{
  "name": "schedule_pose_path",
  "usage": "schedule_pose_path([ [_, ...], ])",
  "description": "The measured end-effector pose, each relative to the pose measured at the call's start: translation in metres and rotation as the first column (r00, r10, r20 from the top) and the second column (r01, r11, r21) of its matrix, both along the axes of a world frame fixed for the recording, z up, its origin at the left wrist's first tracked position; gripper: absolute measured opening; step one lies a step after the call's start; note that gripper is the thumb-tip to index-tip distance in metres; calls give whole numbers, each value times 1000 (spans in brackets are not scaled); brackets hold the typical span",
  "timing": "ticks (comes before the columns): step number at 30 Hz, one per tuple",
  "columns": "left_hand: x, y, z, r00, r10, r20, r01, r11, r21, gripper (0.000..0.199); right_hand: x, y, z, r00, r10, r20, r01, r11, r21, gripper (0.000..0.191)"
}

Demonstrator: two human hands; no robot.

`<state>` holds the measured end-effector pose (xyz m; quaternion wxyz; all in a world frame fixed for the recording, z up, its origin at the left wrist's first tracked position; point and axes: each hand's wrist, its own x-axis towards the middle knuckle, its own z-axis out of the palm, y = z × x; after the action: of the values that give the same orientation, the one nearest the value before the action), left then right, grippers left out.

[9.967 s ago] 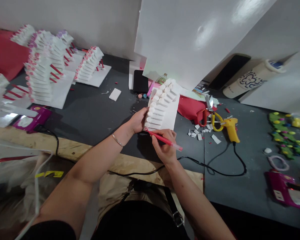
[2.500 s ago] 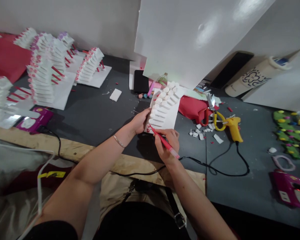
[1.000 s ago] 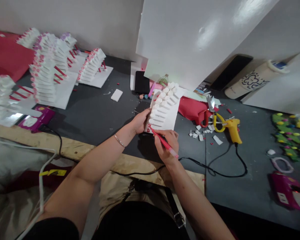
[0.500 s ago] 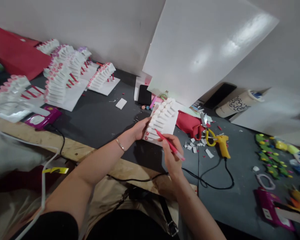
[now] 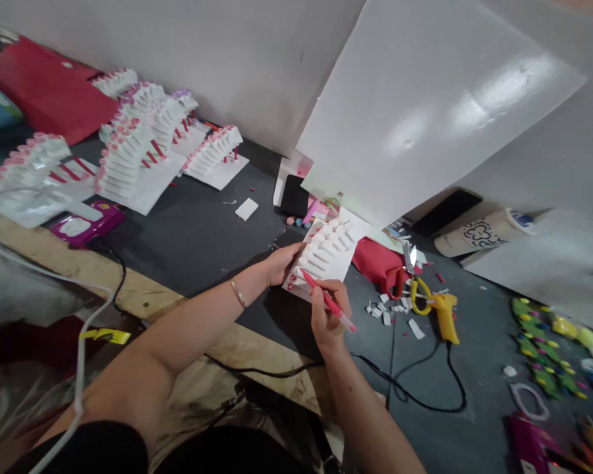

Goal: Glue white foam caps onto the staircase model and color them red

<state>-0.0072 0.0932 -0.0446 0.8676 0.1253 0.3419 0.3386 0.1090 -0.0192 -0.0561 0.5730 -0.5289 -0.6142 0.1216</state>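
The left hand [image 5: 283, 263] grasps a white stepped model [image 5: 323, 253] by its left side, over the middle of the worktop [image 5: 192, 243]; the right hand [image 5: 329, 321] grips a red pen [image 5: 333, 306], its tip at the model's near end. Scissors [image 5: 410, 259] and a yellow glue gun [image 5: 445, 317] lie to the right.

One red pen [image 5: 332, 304], one glue gun [image 5: 445, 316], two magenta boxes [image 5: 89, 224]
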Motion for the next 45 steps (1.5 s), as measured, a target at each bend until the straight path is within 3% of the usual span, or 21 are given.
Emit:
schedule_pose_path([
  [6, 3, 1, -2, 1000, 6, -9, -6, 1000, -10, 29, -1, 1, -1, 997, -5, 76, 0, 998, 70, 8],
  [13, 3, -3, 8, 998, 25, -65, -26, 1000, -10, 26, 2, -1, 2, 996, 10, 90, -13, 999, 34, 11],
  [21, 3, -3, 1, 999, 28, -34, -28, 1000, 4, 23, 4, -3, 2, 997, 20, 71, -22, 1000, 18, 6],
  [29, 3, -4, 9, 998, 20, -66, -19, 1000, 14, 29, 5, -3, 3, 995, 10, 102, -9, 1000, -2, 10],
  [45, 2, -3, -1, 1000, 3, -14, -3, 1000, -5, 26, 4, -3, 8, 992, 31, 120, -33, 999, 10, 9],
])
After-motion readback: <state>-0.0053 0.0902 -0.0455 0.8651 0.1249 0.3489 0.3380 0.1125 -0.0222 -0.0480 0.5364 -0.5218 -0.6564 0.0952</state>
